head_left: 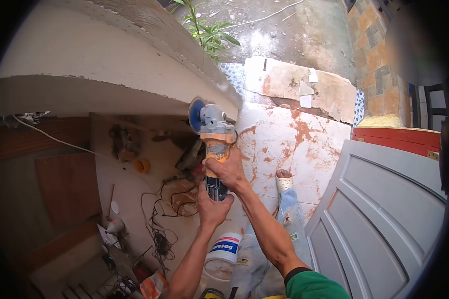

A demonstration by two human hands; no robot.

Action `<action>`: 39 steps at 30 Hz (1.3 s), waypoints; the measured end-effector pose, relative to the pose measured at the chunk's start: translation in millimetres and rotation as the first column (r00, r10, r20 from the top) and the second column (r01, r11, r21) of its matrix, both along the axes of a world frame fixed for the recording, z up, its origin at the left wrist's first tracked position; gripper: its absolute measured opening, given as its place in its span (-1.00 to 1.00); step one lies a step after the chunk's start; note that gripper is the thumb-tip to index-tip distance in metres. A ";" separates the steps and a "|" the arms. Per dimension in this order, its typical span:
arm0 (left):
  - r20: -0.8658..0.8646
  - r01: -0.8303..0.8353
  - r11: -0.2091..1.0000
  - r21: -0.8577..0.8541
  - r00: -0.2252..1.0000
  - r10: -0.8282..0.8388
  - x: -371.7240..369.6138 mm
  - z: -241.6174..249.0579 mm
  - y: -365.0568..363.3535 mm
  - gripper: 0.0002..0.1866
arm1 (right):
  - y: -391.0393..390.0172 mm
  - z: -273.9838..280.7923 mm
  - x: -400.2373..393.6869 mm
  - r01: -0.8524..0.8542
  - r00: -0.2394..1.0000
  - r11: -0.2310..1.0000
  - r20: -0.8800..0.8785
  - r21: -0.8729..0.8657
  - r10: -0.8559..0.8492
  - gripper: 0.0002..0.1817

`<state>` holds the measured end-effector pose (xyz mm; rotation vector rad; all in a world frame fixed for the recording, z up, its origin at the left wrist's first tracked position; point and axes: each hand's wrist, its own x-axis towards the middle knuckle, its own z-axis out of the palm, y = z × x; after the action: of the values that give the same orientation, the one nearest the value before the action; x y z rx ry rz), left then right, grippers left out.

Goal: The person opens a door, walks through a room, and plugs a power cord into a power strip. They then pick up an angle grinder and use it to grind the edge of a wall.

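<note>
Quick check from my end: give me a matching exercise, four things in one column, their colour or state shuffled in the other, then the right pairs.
Column one
1. Angle grinder
2. Cutting disc
3. Bucket
4. Panelled door

Column two
A. White, with lettering on a blue band
B. Grey, at the right of the view
C. Gripped by the left hand and right hand
D. Blue and round

Pairs: 1-C, 2-D, 3-A, 4-B

Ctr frame: my L hand (212,207) grips the angle grinder (217,149) at its black rear, R hand (228,169) round its orange body. Blue disc (195,117) right by pale wall (134,62), upper L. Bucket (224,250) btm ctr; grey door (384,199) lower R.
</note>
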<state>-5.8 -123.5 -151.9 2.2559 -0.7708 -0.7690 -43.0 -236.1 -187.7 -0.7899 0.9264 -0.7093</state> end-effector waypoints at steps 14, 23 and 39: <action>0.087 0.035 0.985 0.170 0.995 -0.050 4.3 -41.5 -7.2 -0.54 | -0.5 -62.3 3.7 -0.027 0.997 0.966 0.082 0.258 0.007 -0.79; 0.003 0.060 0.969 0.240 0.998 -0.063 12.5 -81.1 -23.9 -0.49 | -9.0 -114.3 6.7 -0.015 0.998 0.945 0.057 0.326 -0.004 -0.77; 0.050 0.028 0.988 0.155 0.998 -0.036 4.9 -15.2 -14.8 -0.55 | -10.9 -31.1 2.3 -0.061 0.995 0.976 0.085 0.207 0.044 -0.77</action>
<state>-0.8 -138.3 -167.1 2.4155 -0.7985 -0.8117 -40.7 -247.0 -218.7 -0.5934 0.8885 -0.5814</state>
